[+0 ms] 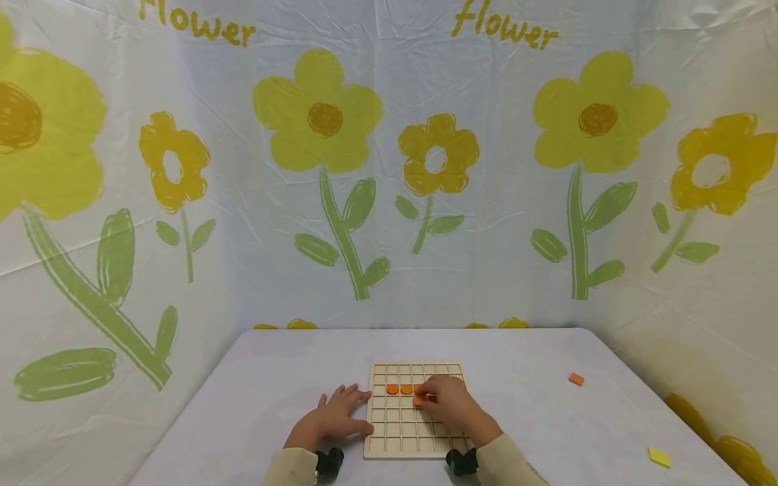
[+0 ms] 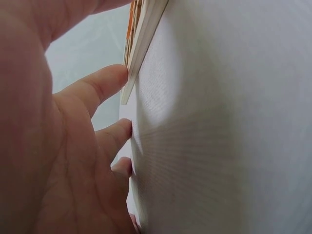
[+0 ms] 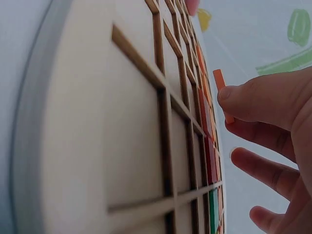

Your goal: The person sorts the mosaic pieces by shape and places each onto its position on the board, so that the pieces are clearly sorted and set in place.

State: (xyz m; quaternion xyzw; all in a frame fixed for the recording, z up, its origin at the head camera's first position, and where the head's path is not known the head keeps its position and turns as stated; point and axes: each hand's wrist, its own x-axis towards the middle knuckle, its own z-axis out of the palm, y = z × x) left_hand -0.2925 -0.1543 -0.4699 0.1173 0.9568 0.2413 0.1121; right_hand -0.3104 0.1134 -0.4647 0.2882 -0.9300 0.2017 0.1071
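A pale wooden grid board [image 1: 394, 429] lies on the table, with orange pieces [image 1: 392, 389] in a row across its upper part. My left hand [image 1: 333, 415] is at its left side with fingers spread; the thumb and a fingertip touch the edge. Over the board, my right hand [image 1: 454, 403] pinches a thin orange tile [image 3: 218, 78] between thumb and forefinger, its other fingers held apart. In the right wrist view, dark red tiles [image 3: 210, 158] and a green tile [image 3: 213, 209] sit in grid cells. The right hand hides part of the board in the head view.
A loose orange tile [image 1: 576, 379] lies on the white table [image 1: 292, 364] to the right of the board. Nearer the right front edge is a yellow tile [image 1: 659, 457]. A flower-printed curtain [image 1: 486, 270] stands behind and along both sides.
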